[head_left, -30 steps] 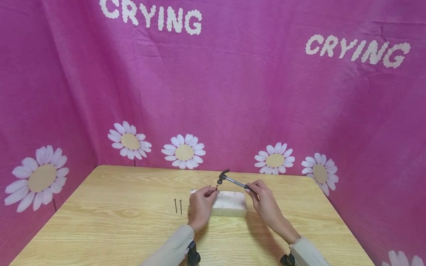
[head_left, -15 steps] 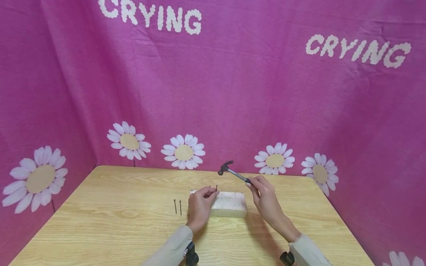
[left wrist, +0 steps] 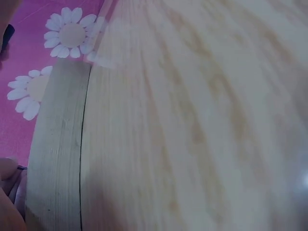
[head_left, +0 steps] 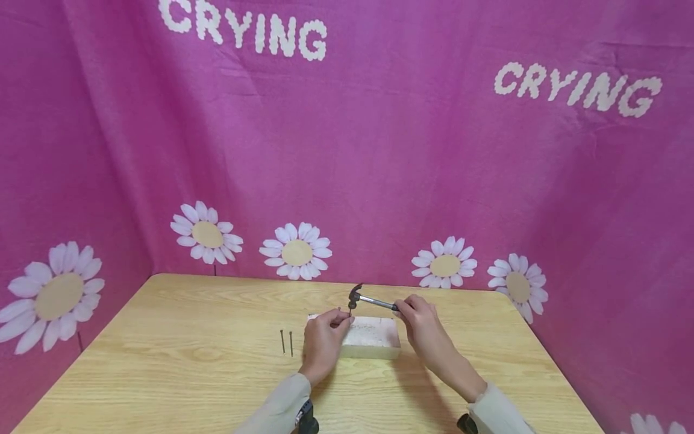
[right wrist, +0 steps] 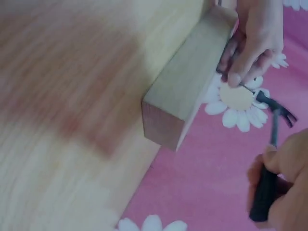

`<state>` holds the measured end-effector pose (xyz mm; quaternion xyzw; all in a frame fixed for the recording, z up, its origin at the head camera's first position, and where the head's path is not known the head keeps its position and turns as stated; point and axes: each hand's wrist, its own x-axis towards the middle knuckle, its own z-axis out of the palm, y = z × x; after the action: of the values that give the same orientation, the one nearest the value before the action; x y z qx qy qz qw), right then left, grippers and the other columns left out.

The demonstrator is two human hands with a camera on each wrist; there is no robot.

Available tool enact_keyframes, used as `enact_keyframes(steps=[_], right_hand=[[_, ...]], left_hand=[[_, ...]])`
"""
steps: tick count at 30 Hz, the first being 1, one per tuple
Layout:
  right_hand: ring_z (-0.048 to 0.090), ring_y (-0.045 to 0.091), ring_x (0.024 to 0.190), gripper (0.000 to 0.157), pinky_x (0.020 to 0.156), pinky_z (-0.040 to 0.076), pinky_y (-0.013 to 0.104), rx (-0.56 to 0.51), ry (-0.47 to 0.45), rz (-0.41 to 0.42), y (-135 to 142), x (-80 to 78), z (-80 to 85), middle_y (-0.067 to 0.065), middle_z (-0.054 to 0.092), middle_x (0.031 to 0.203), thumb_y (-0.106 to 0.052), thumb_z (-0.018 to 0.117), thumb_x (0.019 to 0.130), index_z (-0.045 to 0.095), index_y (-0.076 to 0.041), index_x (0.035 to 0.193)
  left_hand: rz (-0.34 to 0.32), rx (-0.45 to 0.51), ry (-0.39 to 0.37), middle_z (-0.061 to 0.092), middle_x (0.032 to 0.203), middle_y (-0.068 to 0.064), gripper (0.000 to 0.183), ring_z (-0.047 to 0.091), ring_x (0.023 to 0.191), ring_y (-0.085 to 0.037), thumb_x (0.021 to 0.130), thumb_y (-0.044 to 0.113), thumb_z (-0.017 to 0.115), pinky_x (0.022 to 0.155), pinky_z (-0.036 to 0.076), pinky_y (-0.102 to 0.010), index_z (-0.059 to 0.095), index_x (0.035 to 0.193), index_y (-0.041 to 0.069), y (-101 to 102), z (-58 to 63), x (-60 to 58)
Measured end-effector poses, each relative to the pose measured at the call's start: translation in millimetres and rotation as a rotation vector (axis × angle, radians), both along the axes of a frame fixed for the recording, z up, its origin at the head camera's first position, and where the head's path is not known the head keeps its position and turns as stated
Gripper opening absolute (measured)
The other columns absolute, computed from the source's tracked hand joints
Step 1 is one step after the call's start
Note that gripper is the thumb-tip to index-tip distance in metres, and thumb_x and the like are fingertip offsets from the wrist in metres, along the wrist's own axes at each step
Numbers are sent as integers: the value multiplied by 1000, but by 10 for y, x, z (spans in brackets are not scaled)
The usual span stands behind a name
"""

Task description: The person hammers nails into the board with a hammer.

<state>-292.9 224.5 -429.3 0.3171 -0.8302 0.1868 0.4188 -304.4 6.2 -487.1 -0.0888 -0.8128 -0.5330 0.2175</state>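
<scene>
A pale wooden block (head_left: 374,339) lies on the table, its top face whitish and speckled. Over its left part my left hand (head_left: 322,343) pinches an upright nail (right wrist: 246,89) between thumb and finger. My right hand (head_left: 428,334) grips a small claw hammer (head_left: 374,301) by its black handle end. In the head view the hammer's striking face is at the nail's head; whether they touch is hard to tell in the right wrist view. Only some left fingertips (left wrist: 8,168) show at the edge of the left wrist view, beside the block.
Two loose nails (head_left: 291,343) lie on the wood-grain table (head_left: 190,367), left of the block. Another small nail head (head_left: 339,308) shows just behind the left fingers. A pink cloth (head_left: 368,150) with daisies hangs around the table's back and sides.
The hammer rose off the nail half a second ago and has come down to its head now. My left hand keeps its pinch in the same place on the block.
</scene>
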Motion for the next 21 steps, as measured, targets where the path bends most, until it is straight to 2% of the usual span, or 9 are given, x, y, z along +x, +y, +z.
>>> enact_keyframes(steps=[1, 5, 6, 10, 12, 16, 17, 19, 21], right_hand=[[60, 17, 75, 19, 67, 49, 35, -6, 4, -2, 0, 4, 2, 6, 61, 84, 13, 77, 84, 72, 0, 97], [62, 20, 79, 20, 67, 53, 33, -142, 4, 5, -2, 8, 37, 11, 64, 90, 16, 74, 87, 74, 5, 104], [61, 20, 79, 20, 67, 53, 32, -144, 3, 10, -2, 9, 44, 11, 63, 90, 16, 74, 86, 74, 6, 104], [58, 17, 74, 19, 65, 53, 33, -20, -14, 16, -4, 18, 60, 7, 61, 84, 15, 78, 83, 73, 1, 96], [56, 15, 74, 18, 64, 52, 32, -15, -35, 15, -15, 23, 78, 6, 60, 84, 13, 78, 84, 74, 0, 96], [58, 16, 75, 17, 65, 50, 23, -166, -45, 13, -34, 15, 116, 10, 64, 88, 12, 77, 87, 76, 5, 103], [58, 16, 75, 17, 64, 50, 23, -167, -51, 14, -31, 13, 115, 10, 63, 87, 12, 76, 87, 76, 5, 102], [57, 15, 73, 16, 64, 49, 24, -103, -52, 8, -20, 2, 98, 8, 62, 84, 13, 77, 86, 75, 3, 98], [56, 15, 72, 16, 64, 51, 30, -28, -55, 3, 0, -2, 78, 6, 60, 82, 12, 78, 85, 74, 1, 94]], left_hand=[[2, -4, 4, 81, 90, -1, 4, 73, 76, -9, 93, 12, 81, 71, 57, -23, 83, 95, 10, -3, 1, 1], [-6, 0, 1, 81, 89, -2, 3, 73, 75, -10, 93, 12, 80, 69, 57, -22, 82, 95, 10, -10, 6, 7], [-10, -2, 8, 81, 89, -2, 3, 73, 75, -10, 93, 12, 80, 68, 57, -22, 82, 95, 9, -10, 1, 6], [-7, -3, 25, 81, 89, -2, 3, 73, 74, -9, 93, 12, 81, 68, 57, -22, 82, 94, 9, -9, -15, 1], [-4, -4, 32, 81, 89, -3, 4, 73, 74, -10, 93, 11, 80, 68, 57, -22, 82, 94, 8, -12, -20, 1], [-19, 14, 7, 81, 90, -3, 4, 73, 75, -11, 93, 12, 80, 69, 57, -21, 82, 95, 8, -10, -13, 9], [-24, 18, -1, 81, 90, -3, 4, 73, 75, -11, 94, 12, 80, 69, 57, -21, 82, 95, 8, -8, -9, 12], [-24, 24, -1, 81, 90, -3, 4, 73, 75, -11, 93, 11, 80, 69, 57, -21, 82, 96, 9, 0, -12, 15], [-18, 29, -8, 81, 90, -2, 4, 73, 75, -10, 93, 12, 81, 70, 57, -21, 82, 95, 10, 3, -21, 22]])
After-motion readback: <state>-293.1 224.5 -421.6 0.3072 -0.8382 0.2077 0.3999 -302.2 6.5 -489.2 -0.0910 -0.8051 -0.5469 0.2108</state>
